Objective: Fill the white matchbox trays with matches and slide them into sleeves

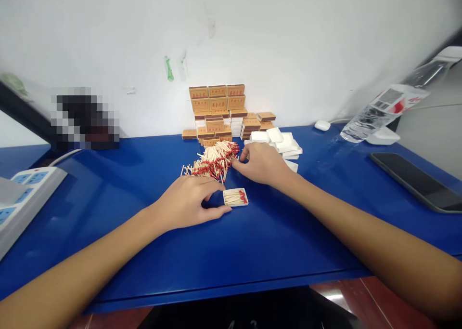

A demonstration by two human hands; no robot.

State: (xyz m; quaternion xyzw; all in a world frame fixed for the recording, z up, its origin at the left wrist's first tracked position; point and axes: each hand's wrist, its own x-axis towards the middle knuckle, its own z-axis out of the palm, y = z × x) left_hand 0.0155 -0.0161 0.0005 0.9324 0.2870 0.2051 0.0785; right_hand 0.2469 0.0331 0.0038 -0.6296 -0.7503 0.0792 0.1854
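Your L hand [189,199] grasps a small white rectangular card tray [238,205] lightly, thumb and fingertips at its left end, prob. so it doesn't slide. The tray lies flat on the glossy blue tabletop [252,252], just in front of a loose heap of pale wooden red-headed matches [216,160], a spot that likely keeps the reach b/w the two short. Inside the tray, a layer of the same red-tipped sticks [234,197] lies lengthwise, heads to the right, prob. b/c the narrow shape suits that lie.

Your R hand [263,163] is at the heap's right edge, thumb and index bent toward it; can't tell if they pinch any matches. Behind the heap, orange-brown cardboard matchboxes [218,102] w/ dark edges are stacked near the white wall [288,54], perhaps to save space. Right of the heap, more white card trays [288,143] are piled loosely, apparently for easy R-hand reach. Farther right of it: black flat phone [418,179] and clear plastic bottle [368,119], seemingly kept out of your hands' way.
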